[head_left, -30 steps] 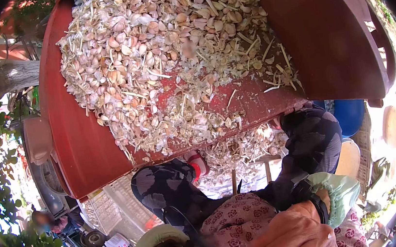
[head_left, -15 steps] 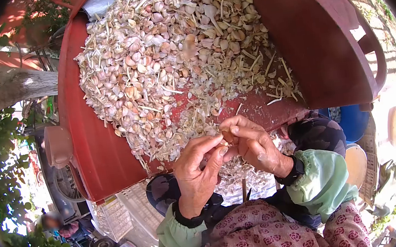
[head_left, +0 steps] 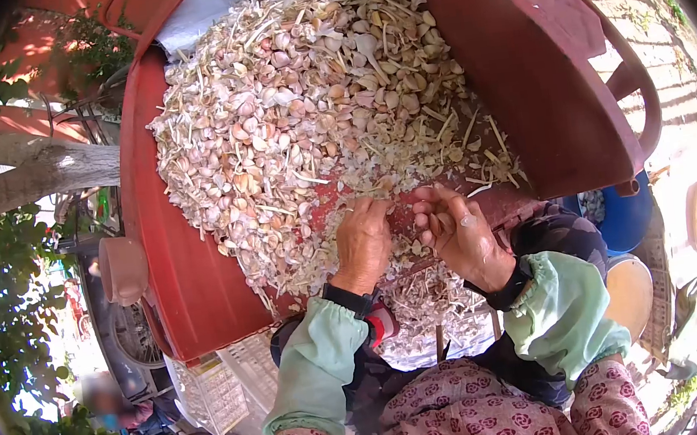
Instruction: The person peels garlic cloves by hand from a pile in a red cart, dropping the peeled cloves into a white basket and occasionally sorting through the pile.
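Observation:
A big heap of garlic cloves (head_left: 270,132), mixed with dry skins and stalks, lies in a red plastic tub (head_left: 202,294). My left hand (head_left: 364,243) reaches over the near edge of the heap, back of the hand up. Its fingers are bent together at the loose skins, and whatever they hold is hidden. To its right, my right hand (head_left: 464,239) is turned partly palm up above the tub's front edge. Its fingers curl around what looks like a brownish garlic clove (head_left: 444,225).
Below the tub, more garlic skins (head_left: 436,310) lie between my knees. A blue bucket (head_left: 628,216) and a pale round lid (head_left: 630,293) stand at the right. White crates (head_left: 214,396) are at lower left; a tree trunk (head_left: 59,169) rises at left. Another person (head_left: 116,407) is far off.
My hands were together, fingertips meeting over a small piece. Now they are apart: the left has gone forward to the skins, while the right stays near with curled fingers.

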A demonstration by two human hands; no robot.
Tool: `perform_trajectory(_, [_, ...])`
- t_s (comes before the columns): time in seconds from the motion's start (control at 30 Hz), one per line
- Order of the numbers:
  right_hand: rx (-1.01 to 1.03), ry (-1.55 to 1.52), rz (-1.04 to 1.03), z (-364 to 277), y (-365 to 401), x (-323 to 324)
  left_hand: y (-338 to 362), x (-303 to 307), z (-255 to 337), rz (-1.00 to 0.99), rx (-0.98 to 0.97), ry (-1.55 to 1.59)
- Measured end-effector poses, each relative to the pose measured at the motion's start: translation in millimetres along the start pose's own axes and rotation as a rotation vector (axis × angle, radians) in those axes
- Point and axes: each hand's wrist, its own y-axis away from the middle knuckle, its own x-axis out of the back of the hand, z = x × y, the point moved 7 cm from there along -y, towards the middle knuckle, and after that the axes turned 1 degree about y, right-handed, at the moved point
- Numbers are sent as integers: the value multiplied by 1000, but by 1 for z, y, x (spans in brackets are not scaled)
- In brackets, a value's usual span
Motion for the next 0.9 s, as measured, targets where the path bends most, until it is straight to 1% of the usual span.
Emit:
perform_trajectory(0.03, [18, 27, 7, 0, 0, -1, -4, 8, 1, 78, -21, 140])
perform_trajectory(0.07, [23, 23, 11, 0, 0, -3, -4, 10, 5, 73, -26, 141])
perform_trajectory(0.13, [-34, 24, 4, 1, 1, -10, -11, 24, 23, 8, 64, 501])
perform_trajectory(0.17, [-37, -16, -12, 7, -4, -5, -17, 30, 33, -64, 47, 514])
perform_trajectory(0.2, [-36, -19, -11, 6, -6, -5, -23, 27, 27, -66, 47, 513])
perform_trajectory(0.23, [-69, 13, 3, 8, -9, -4, -32, 22, 10, -15, 104, 455])
perform_trajectory(0.27, [-100, 45, 17, 9, -11, -2, -41, 15, -9, 36, 159, 397])
perform_trajectory(0.33, [-87, 53, 9, 9, -13, -1, -58, -4, -61, 141, 258, 279])
perform_trajectory(0.37, [-79, 67, 0, 8, -13, 0, -68, -11, -74, 136, 255, 281])
perform_trajectory(0.43, [-57, 88, -23, 5, -9, -5, -81, -14, -85, 160, 284, 16])
perform_trajectory(0.53, [-44, 101, -51, 5, -9, -7, -85, -24, -90, 175, 290, 33])
perform_trajectory(0.57, [-28, 99, -60, 6, -12, -5, -85, -24, -88, 187, 250, 44])
perform_trajectory(0.7, [-12, 79, -51, 8, -15, -2, -69, -24, -93, 173, 282, 142])
perform_trajectory(0.77, [-13, 88, -55, 11, -15, 1, -51, -18, -101, 192, 420, 352])
perform_trajectory(0.8, [-12, 96, -59, 12, -16, 1, -46, -17, -104, 192, 420, 351])
perform_trajectory(0.87, [2, 92, -60, 13, -16, 2, -39, -4, -105, 372, 312, 317])
perform_trajectory(0.9, [17, 88, -61, 13, -16, 2, -40, 1, -101, 384, 302, 289])
